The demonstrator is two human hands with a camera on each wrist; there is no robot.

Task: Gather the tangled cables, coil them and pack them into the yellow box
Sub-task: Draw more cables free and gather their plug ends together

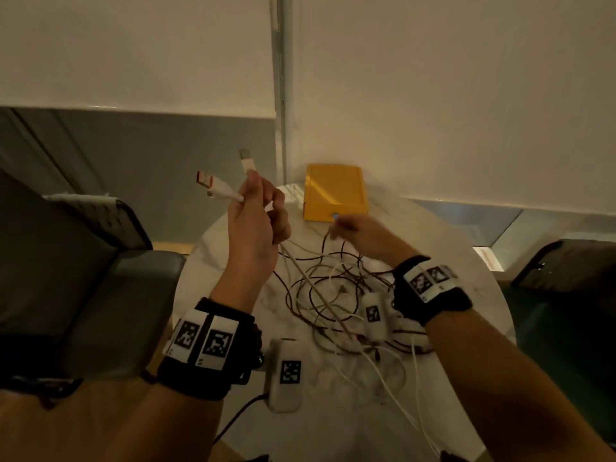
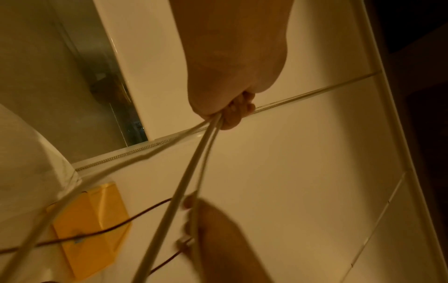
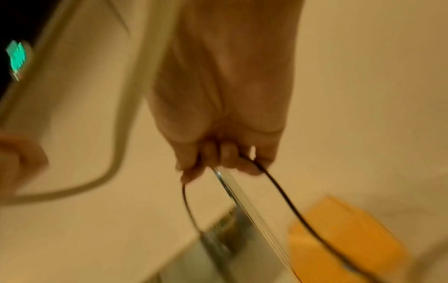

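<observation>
A closed yellow box (image 1: 335,192) stands at the far side of the round white table (image 1: 466,281). My left hand (image 1: 258,215) is raised above the table and grips white cables (image 2: 194,172); two USB plugs (image 1: 213,183) stick up from its fist. My right hand (image 1: 358,236) hovers in front of the box and pinches a thin dark cable (image 3: 286,195) by its plug end. A tangle of white and dark cables (image 1: 336,295) lies on the table between my forearms. The box (image 2: 92,226) also appears in the left wrist view, and blurred in the right wrist view (image 3: 351,239).
A grey upholstered chair (image 1: 110,281) stands left of the table, another dark seat (image 1: 566,265) to the right. White wrist-camera units with markers (image 1: 286,375) hang under both wrists. A wall with blinds is close behind the table.
</observation>
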